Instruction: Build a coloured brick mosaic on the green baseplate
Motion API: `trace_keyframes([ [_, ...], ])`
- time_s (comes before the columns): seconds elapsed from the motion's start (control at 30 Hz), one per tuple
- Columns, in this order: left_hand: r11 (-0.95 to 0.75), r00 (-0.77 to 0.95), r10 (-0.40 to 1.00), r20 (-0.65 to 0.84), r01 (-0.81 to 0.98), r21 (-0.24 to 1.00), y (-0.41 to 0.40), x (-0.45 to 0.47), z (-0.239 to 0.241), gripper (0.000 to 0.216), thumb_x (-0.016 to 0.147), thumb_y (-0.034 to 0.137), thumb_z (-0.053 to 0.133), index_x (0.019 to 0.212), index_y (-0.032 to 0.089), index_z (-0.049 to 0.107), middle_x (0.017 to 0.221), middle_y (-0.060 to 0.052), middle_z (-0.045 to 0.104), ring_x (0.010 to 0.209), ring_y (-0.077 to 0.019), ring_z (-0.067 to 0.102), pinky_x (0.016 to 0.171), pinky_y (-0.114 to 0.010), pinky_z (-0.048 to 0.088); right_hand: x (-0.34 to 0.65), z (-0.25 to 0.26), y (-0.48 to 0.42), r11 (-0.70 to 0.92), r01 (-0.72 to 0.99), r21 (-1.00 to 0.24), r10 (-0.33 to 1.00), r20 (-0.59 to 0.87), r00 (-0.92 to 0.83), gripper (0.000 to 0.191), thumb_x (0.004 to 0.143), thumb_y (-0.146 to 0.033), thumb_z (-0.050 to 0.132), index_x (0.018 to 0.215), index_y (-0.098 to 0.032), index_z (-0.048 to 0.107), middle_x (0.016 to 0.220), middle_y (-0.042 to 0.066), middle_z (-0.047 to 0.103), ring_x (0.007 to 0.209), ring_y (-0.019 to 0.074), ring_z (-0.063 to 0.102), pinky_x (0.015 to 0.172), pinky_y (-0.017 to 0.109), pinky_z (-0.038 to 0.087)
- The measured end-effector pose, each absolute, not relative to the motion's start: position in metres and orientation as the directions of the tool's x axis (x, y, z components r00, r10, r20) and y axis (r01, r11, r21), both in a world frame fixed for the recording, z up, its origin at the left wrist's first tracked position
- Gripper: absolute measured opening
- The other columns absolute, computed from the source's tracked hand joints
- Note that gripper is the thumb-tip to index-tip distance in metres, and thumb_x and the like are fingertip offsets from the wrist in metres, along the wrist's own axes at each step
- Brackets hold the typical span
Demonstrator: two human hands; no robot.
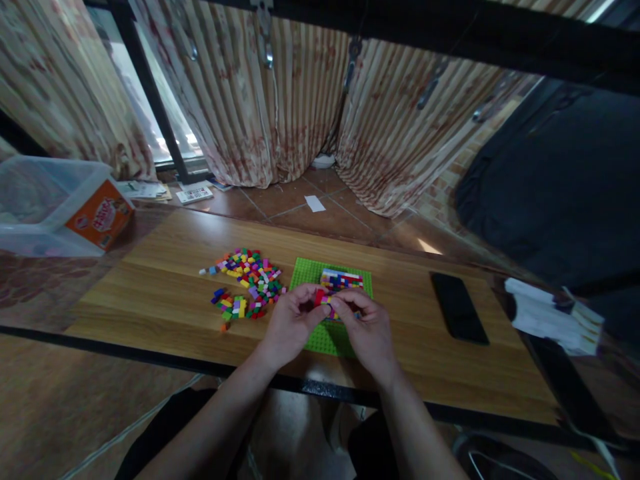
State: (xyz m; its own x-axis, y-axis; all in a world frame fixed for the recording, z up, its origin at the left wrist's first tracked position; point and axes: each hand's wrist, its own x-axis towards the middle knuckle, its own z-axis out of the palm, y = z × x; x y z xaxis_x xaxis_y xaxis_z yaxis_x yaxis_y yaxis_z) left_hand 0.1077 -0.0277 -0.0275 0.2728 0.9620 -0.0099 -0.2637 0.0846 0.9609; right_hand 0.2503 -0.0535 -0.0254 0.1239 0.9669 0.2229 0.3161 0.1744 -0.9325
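The person's forearms reach in over the near edge of the worktop (160,280). The left hand (290,323) and right hand (367,327) sit close together, both clamped by the fingertips on a small brick cluster (320,298), red at its left end with pink and yellow beside it. The cluster lies between the two thumbs, above the green baseplate (325,345); whether it touches anything below cannot be told, as the fingers hide it. Just beyond the fingertips, a multicoloured brick block (343,278) stands on the baseplate. Loose bricks (250,270) spread near the left hand, to its left, while a black phone (459,307) lies well apart from the right hand. Farther off, a white paper (315,203) rests on the tiled floor before striped curtains (300,100).
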Motion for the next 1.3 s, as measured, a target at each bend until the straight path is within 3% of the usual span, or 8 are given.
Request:
trace_keyframes([
  [0.27, 0.082, 0.291, 0.957, -0.009, -0.238, 0.968, -0.027, 0.105, -0.028, 0.017, 0.071, 0.02, 0.077, 0.083, 0.015, 0.066, 0.077, 0.0, 0.068, 0.07, -0.011, 0.059, 0.069, -0.023, 0.047, 0.249, -0.025, -0.057, 0.094, 0.194, -0.976, 0.987, 0.116, 0.109, 0.019, 0.088, -0.037, 0.062, 0.081, -0.021, 0.071, 0.08, 0.001, 0.067, 0.076, 0.0155, 0.059, 0.075, 0.029, 0.044],
  [0.5, 0.259, 0.41, 0.903, -0.126, -0.287, 0.922, -0.028, 0.101, -0.024, 0.026, 0.067, 0.027, 0.082, 0.082, 0.015, 0.066, 0.072, 0.001, 0.067, 0.065, -0.0108, 0.059, 0.066, -0.024, 0.048, 0.26, -0.022, -0.058, 0.047, 0.081, -0.996, 0.997, 0.052, 0.06, 0.02, 0.083, -0.04, 0.067, 0.078, -0.021, 0.072, 0.077, 0.001, 0.068, 0.074, 0.0154, 0.058, 0.072, 0.028, 0.045],
  [0.8, 0.296, 0.379, 0.907, -0.181, -0.272, 0.916, -0.029, 0.103, -0.022, 0.026, 0.07, 0.032, 0.08, 0.078, 0.015, 0.063, 0.067, 0.003, 0.06, 0.062, -0.0091, 0.054, 0.06, -0.022, 0.043, 0.264, -0.02, -0.062, 0.096, 0.182, -0.979, 0.99, 0.112, 0.08, 0.019, 0.086, -0.038, 0.065, 0.08, -0.022, 0.071, 0.078, 0.001, 0.067, 0.076, 0.0158, 0.059, 0.074, 0.029, 0.046],
  [1.03, 0.242, 0.403, 0.902, -0.154, -0.177, 0.954, -0.032, 0.105, -0.021, 0.035, 0.073, 0.043, 0.076, 0.069, 0.015, 0.056, 0.059, 0.006, 0.044, 0.054, -0.0061, 0.038, 0.051, -0.02, 0.031, 0.26, -0.025, -0.062, 0.118, 0.244, -0.963, 0.992, 0.126, 0.016, 0.022, 0.09, -0.04, 0.06, 0.083, -0.021, 0.069, 0.08, 0.001, 0.065, 0.076, 0.0164, 0.059, 0.072, 0.029, 0.047],
  [1.3, 0.353, 0.454, 0.868, -0.203, -0.275, 0.894, -0.032, 0.104, -0.022, 0.034, 0.068, 0.042, 0.08, 0.069, 0.015, 0.059, 0.062, 0.004, 0.05, 0.055, -0.0065, 0.041, 0.052, -0.021, 0.032, 0.271, -0.018, -0.063, 0.13, 0.231, -0.964, 0.989, 0.143, 0.04, 0.02, 0.087, -0.038, 0.063, 0.08, -0.021, 0.071, 0.08, 0.002, 0.068, 0.075, 0.0165, 0.061, 0.07, 0.029, 0.047],
])
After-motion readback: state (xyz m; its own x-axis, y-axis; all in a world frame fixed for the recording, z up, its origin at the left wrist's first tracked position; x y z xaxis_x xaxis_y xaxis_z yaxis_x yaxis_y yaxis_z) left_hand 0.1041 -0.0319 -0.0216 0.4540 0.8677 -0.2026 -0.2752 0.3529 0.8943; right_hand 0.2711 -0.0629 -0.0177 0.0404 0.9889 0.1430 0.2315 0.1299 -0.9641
